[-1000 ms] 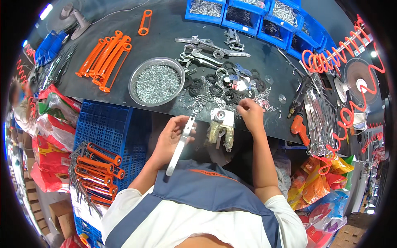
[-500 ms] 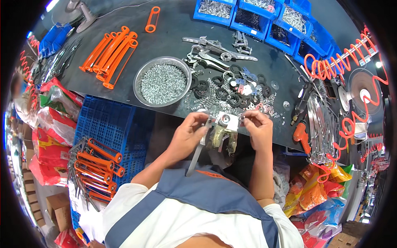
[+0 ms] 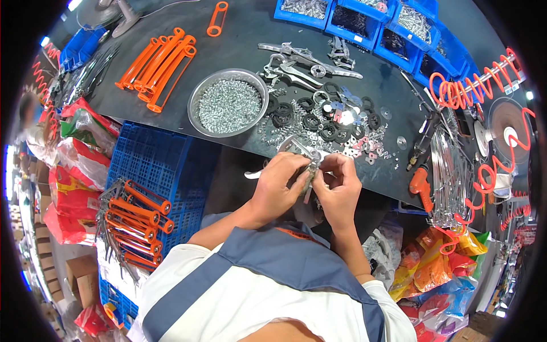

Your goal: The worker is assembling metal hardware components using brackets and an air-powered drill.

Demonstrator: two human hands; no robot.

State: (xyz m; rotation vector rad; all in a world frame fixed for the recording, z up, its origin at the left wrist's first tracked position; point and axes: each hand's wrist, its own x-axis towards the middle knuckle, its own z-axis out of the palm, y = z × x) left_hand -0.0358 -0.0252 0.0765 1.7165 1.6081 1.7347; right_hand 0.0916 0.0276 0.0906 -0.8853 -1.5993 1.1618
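My left hand (image 3: 277, 187) and my right hand (image 3: 338, 188) meet at the near edge of the dark workbench (image 3: 239, 34), both gripping a small silvery metal tool assembly (image 3: 305, 157) held between the fingers. A flat metal blade end (image 3: 252, 174) sticks out to the left of my left hand. My fingers hide most of the assembly. Just beyond my hands lie black rubber rings (image 3: 312, 121) and small pink and silver washers (image 3: 364, 149).
A round metal bowl of silver screws (image 3: 228, 104) sits left of the rings. Orange handles (image 3: 160, 64) lie at the far left, blue parts bins (image 3: 370, 23) at the back. A blue crate (image 3: 154, 171) with orange-handled tools (image 3: 134, 219) stands at my left.
My left hand brought the long metal blade up from my lap to the assembly. My right hand came in as well, and both hands have closed on the part and moved slightly left.
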